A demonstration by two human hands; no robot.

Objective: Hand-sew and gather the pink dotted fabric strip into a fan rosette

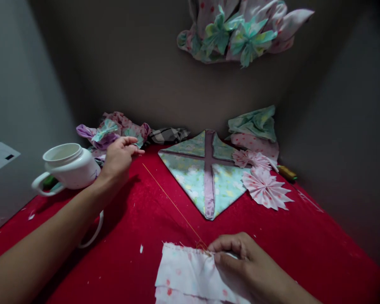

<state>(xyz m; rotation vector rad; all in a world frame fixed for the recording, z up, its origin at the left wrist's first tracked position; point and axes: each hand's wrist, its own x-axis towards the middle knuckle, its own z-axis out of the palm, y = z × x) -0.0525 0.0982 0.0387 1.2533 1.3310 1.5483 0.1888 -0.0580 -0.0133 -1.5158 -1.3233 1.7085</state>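
My right hand [240, 255] pinches the top edge of a white cloth [183, 270] with red spots, near the bottom of the view. A few loops of orange thread [174, 204] gather at its fingertips. From there the thread runs straight up and left across the red table cover. My left hand [118, 158] is raised at the other end of this line, its fingers drawn together on the thread; whether a needle is there is too small to see. A white mug [71, 164] stands just left of that hand, partly behind the forearm.
A green patterned square [190, 175] with mauve strips lies mid-table on the red cover [129, 261]. Pink pleated fans [266, 188] overlap its right corner. Folded cloths [253, 124] and fabric bows [106, 131] line the back wall. A ruffled fabric piece [240, 33] hangs above.
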